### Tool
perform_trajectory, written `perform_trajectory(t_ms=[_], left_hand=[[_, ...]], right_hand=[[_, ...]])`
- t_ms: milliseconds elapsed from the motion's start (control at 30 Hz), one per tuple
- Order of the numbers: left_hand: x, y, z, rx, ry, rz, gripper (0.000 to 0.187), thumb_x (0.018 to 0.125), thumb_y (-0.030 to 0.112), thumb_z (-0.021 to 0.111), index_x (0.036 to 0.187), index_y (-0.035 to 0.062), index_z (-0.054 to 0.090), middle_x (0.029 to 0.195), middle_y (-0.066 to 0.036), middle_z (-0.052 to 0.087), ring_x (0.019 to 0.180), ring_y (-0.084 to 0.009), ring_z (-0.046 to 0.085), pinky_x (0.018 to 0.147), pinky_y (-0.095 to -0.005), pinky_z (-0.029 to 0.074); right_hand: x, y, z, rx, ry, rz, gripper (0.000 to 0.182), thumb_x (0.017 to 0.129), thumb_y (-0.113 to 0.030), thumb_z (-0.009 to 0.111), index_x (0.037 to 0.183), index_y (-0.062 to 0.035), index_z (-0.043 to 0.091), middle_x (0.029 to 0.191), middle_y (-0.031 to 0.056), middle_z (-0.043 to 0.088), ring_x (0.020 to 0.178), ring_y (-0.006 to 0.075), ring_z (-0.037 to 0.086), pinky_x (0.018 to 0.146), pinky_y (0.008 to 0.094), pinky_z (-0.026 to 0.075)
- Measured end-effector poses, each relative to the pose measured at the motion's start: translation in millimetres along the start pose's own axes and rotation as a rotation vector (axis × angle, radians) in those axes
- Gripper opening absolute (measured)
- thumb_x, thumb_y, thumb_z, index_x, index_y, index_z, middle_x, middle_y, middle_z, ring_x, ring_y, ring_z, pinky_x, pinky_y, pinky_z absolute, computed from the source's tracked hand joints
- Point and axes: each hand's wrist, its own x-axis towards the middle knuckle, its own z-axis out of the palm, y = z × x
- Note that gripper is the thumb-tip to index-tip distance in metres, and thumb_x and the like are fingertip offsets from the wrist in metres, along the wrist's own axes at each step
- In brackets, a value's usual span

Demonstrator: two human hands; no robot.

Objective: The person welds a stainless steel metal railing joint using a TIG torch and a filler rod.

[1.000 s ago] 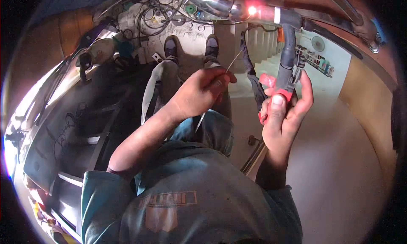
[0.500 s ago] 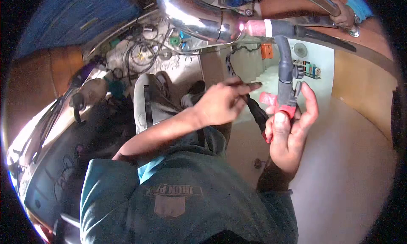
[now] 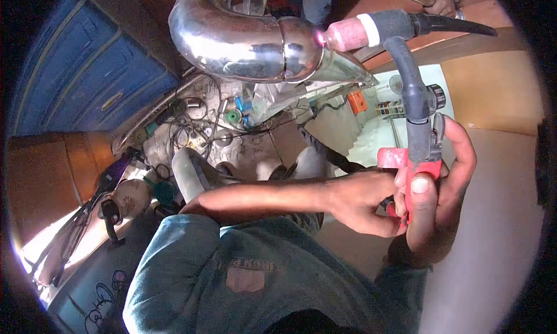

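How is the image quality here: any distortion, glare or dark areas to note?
Head view: strong fisheye bend with black corners; bright glare on the shiny metal pipe; a small glow at the torch tip; blown-out patch at the lower left edge; both hands fairly sharp.

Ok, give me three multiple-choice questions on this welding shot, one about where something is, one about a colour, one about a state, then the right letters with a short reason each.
1. Where is the torch's pink nozzle?
A. At the seam of the chrome pipe
B. On the floor
C. Against the blue door

2. What colour is the torch handle in the right hand?
A. Green
B. Red
C. White

3. What is the left hand doing?
A. Resting flat on the knee
B. Hanging open, apart from everything
C. Closed up against the right hand, at the handle

Answers: 1 A, the nozzle's tip glows at the pipe's joint ring. 2 B, red shows beside the thumb. 3 C, its curled fingers meet the right hand.
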Motion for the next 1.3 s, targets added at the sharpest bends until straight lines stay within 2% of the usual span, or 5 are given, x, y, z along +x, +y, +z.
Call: perform_trajectory(t_ms=[233, 300, 433, 600, 1300], left_hand=[[-12.6, 58.0, 2.0, -0.955, 0.264, -0.297, 0.064, 0.093, 0.029, 0.063, 0.145, 0.0037, 0.035, 0.129, -0.007, 0.051, 0.112, -0.0159, 0.050, 0.092, -0.0331, 0.043], [-9.2, 62.2, 12.9, -0.852, 0.455, -0.168, 0.053, 0.097, 0.039, 0.054, 0.135, 0.0027, 0.044, 0.113, -0.005, 0.053, 0.097, -0.0135, 0.053, 0.080, -0.0295, 0.045], [3.8, 86.8, 20.9, -0.675, 0.702, -0.277, 0.051, 0.102, 0.050, 0.043, 0.120, 0.0026, 0.052, 0.093, -0.001, 0.054, 0.079, -0.0086, 0.052, 0.066, -0.0241, 0.044], [13.3, 102.4, 23.9, -0.595, 0.832, -0.368, 0.047, 0.103, 0.047, 0.041, 0.106, 0.0027, 0.058, 0.086, 0.001, 0.055, 0.076, -0.0062, 0.052, 0.064, -0.0227, 0.043], [13.9, 97.0, 26.1, -0.511, 0.918, -0.338, 0.044, 0.103, 0.043, 0.045, 0.098, 0.0014, 0.059, 0.078, -0.002, 0.057, 0.069, -0.0097, 0.056, 0.060, -0.0263, 0.045]], right_hand=[[-0.8, -6.0, 4.8, 0.085, -0.067, 0.090, 0.067, 0.097, -0.034, 0.057, 0.146, -0.0054, 0.021, 0.101, 0.0116, 0.060, 0.082, 0.0142, 0.054, 0.074, 0.0272, 0.046], [-4.9, -4.9, -0.1, 0.044, -0.106, 0.122, 0.065, 0.098, -0.034, 0.055, 0.146, -0.0057, 0.021, 0.107, 0.0141, 0.060, 0.085, 0.0157, 0.056, 0.076, 0.0287, 0.046], [-8.3, -10.8, 7.4, 0.057, -0.128, 0.115, 0.060, 0.100, -0.032, 0.051, 0.145, -0.0060, 0.020, 0.116, 0.0177, 0.058, 0.099, 0.0220, 0.058, 0.087, 0.0356, 0.047], [-8.0, -12.7, 9.9, 0.060, -0.149, 0.068, 0.055, 0.101, -0.024, 0.045, 0.146, -0.0045, 0.019, 0.126, 0.0208, 0.052, 0.110, 0.0264, 0.056, 0.098, 0.0405, 0.044], [-12.5, -5.8, 16.7, 0.051, -0.089, 0.054, 0.059, 0.101, -0.028, 0.046, 0.146, -0.0026, 0.017, 0.126, 0.0205, 0.051, 0.109, 0.0258, 0.056, 0.097, 0.0400, 0.043]])
